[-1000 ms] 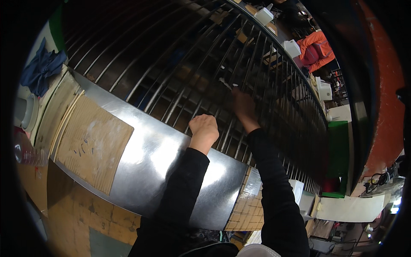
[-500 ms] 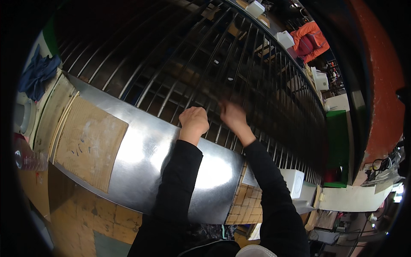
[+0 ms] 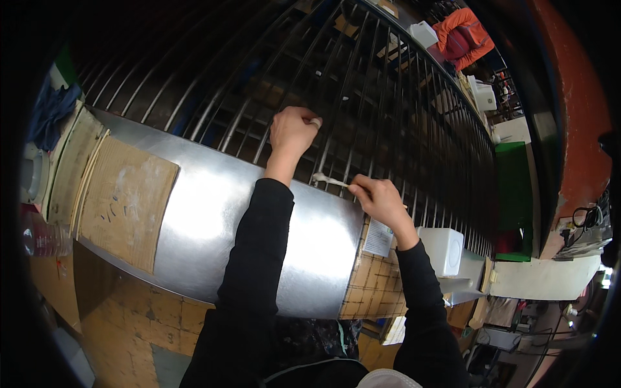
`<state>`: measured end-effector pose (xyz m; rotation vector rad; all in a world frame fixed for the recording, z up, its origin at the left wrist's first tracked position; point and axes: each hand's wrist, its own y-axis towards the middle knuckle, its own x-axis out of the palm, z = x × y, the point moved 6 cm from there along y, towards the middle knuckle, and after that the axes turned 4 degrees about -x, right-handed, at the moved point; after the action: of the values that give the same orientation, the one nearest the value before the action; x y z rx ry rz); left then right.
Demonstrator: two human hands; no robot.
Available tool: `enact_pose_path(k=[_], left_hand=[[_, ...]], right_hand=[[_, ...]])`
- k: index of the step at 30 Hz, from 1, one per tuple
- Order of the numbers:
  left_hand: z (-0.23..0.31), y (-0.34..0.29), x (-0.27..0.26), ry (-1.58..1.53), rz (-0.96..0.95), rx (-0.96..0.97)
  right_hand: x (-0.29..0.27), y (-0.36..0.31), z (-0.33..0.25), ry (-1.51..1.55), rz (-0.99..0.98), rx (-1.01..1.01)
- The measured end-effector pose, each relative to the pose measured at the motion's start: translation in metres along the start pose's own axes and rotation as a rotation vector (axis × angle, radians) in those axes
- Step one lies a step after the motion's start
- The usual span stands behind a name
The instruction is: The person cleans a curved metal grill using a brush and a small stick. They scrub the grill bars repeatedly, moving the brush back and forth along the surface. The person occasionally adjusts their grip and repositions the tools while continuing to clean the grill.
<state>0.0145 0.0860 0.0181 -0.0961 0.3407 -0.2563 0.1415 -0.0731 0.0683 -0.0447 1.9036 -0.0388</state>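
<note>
Over a row of dark metal bars, my left hand is closed, with a small pale rounded piece at its fingertips. Lower and to the right, my right hand pinches a thin stick with a whitish, thickened end. That end points left, over the bars by the far edge of the shiny metal sheet. A short bit of the stick shows behind the right hand; its exact kind is unclear. The two hands are apart.
A cardboard piece lies on the sheet's left part, beside thin sticks. A white box-like container stands right of my right forearm. A blue cloth hangs far left. Across the bars a person in orange is at work.
My left hand has moved up, farther over the bars. My right hand, blurred before, has come down and right; the stick in it now shows clearly. The view has shifted slightly.
</note>
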Motion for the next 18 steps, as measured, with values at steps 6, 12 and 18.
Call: enact_pose_path(k=[6, 12, 18], left_hand=[[-0.003, 0.001, 0.034, 0.386, -0.119, -0.066], [0.011, 0.022, 0.061, 0.621, -0.178, 0.008], [0.006, 0.049, 0.075, 0.656, -0.389, 0.027]], right_hand=[[0.015, 0.008, -0.002, -0.054, -0.070, -0.028], [0.019, 0.004, -0.001, -0.068, 0.030, -0.027], [0.023, 0.037, 0.019, -0.210, 0.101, 0.089]])
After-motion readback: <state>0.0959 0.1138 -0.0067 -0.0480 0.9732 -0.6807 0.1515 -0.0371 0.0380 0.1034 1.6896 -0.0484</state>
